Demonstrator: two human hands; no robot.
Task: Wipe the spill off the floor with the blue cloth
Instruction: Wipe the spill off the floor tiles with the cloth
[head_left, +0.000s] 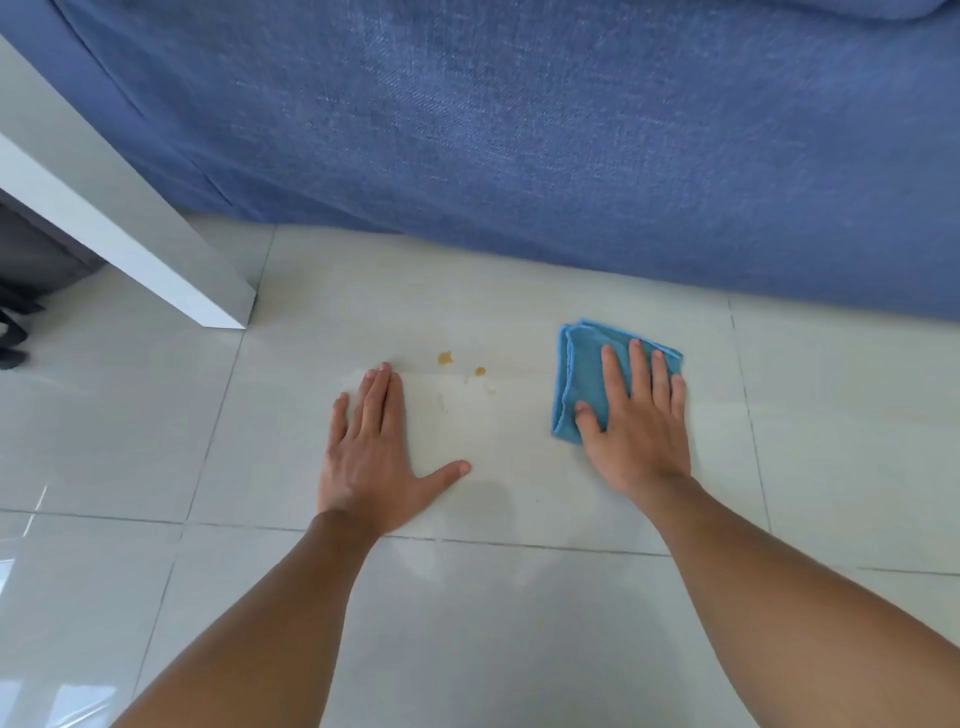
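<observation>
A folded blue cloth lies flat on the pale tiled floor. My right hand presses down on it with fingers spread, covering its near right part. To the cloth's left, a spill of small brown-yellow drops with a faint wet smear below marks the tile. My left hand rests flat on the floor just left of the spill, fingers apart, holding nothing.
A blue fabric sofa front fills the far side, close behind the spill and cloth. A white table leg slants down to the floor at the left. Dark objects sit at the far left edge.
</observation>
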